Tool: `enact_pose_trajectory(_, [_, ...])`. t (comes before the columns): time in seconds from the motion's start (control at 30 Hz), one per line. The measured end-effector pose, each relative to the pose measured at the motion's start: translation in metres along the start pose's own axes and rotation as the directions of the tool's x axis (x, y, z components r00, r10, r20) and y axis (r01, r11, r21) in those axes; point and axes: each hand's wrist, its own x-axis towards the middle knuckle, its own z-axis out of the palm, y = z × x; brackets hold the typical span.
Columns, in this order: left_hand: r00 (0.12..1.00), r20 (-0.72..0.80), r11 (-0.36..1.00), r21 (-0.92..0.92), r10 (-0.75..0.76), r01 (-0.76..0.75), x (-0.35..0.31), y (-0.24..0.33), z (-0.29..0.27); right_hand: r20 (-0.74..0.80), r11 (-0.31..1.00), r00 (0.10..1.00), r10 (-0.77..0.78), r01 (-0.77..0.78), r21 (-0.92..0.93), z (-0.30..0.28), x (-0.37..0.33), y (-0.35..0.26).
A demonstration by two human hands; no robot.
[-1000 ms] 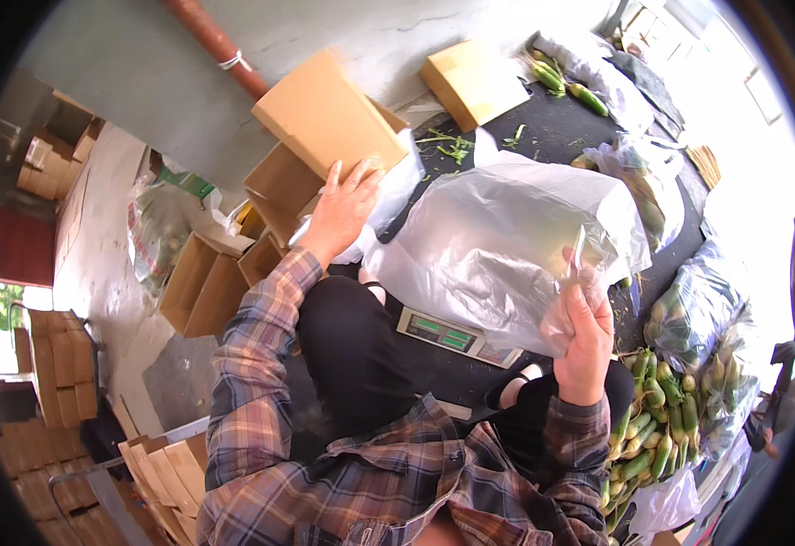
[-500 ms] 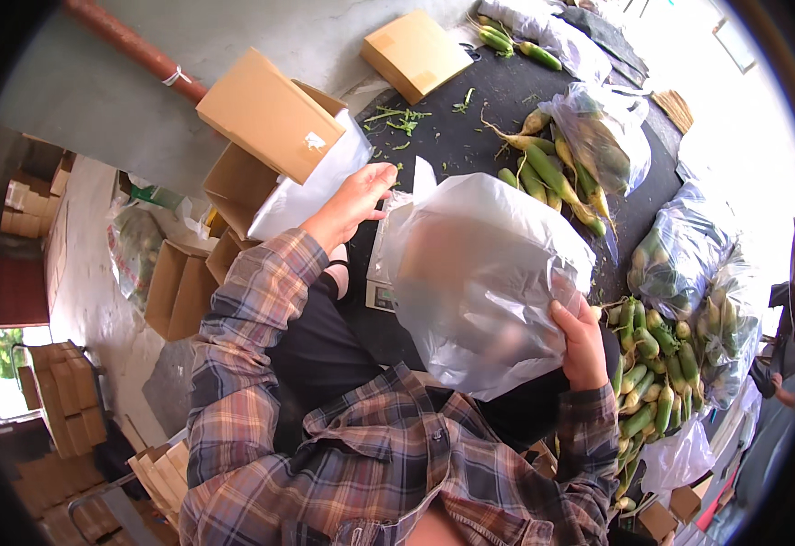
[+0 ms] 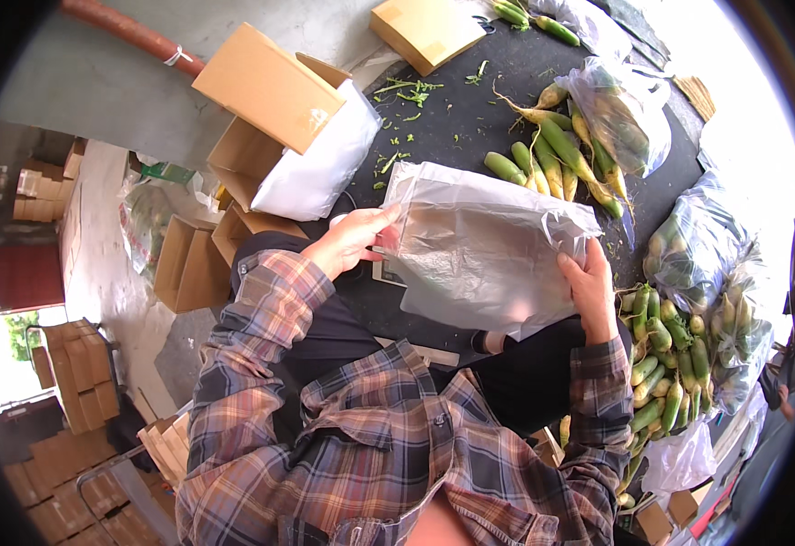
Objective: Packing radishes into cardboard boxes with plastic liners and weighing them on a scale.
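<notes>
A thin, translucent plastic bag [image 3: 488, 259] is stretched between my hands above my lap. My left hand [image 3: 358, 241] pinches its left edge, and my right hand [image 3: 590, 289] grips its right side with the thumb on top. Beneath the bag, a corner of a pale flat device with a small display [image 3: 385, 272], like a scale, peeks out; the bag hides the rest. Just beyond the bag, green radishes [image 3: 557, 164] with pale root ends lie loose on the black mat [image 3: 443, 118].
An open cardboard box [image 3: 270, 86] with a white plastic liner [image 3: 320, 164] stands at the left. Another carton [image 3: 425, 32] sits farther back. Filled clear bags [image 3: 698, 241] and a radish pile [image 3: 666, 364] line the right side. Leaf scraps [image 3: 407, 91] litter the mat.
My left hand has come down to the bag's left edge and taken hold of it. The bag, ballooned out before, is now flatter and drawn taut between both hands.
</notes>
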Motion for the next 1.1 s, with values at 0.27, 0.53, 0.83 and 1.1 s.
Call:
enact_pose_trajectory(0.27, [0.994, 0.066, 0.995, -0.060, 0.088, -0.084, -0.016, 0.012, -0.014, -0.016, 0.999, 0.999, -0.043, 0.043, -0.020, -0.001, 0.009, 0.004])
enact_pose_trajectory(0.53, [0.935, 0.097, 0.939, -0.060, 0.342, -0.338, -0.021, 0.032, -0.012, -0.378, 0.691, 0.651, -0.659, 0.324, -0.646, 0.009, 0.006, -0.028])
enact_pose_trajectory(0.83, [0.900, 0.113, 0.901, 0.063, 0.422, -0.430, -0.030, 0.051, 0.035, 0.259, 0.921, 0.896, -0.361, 0.385, -0.050, 0.095, -0.005, -0.061])
enact_pose_trajectory(1.1, [0.875, 0.254, 0.896, 0.059, 0.413, -0.440, -0.029, 0.055, 0.067, 0.318, 0.974, 0.923, -0.214, 0.175, 0.146, 0.115, 0.013, -0.035])
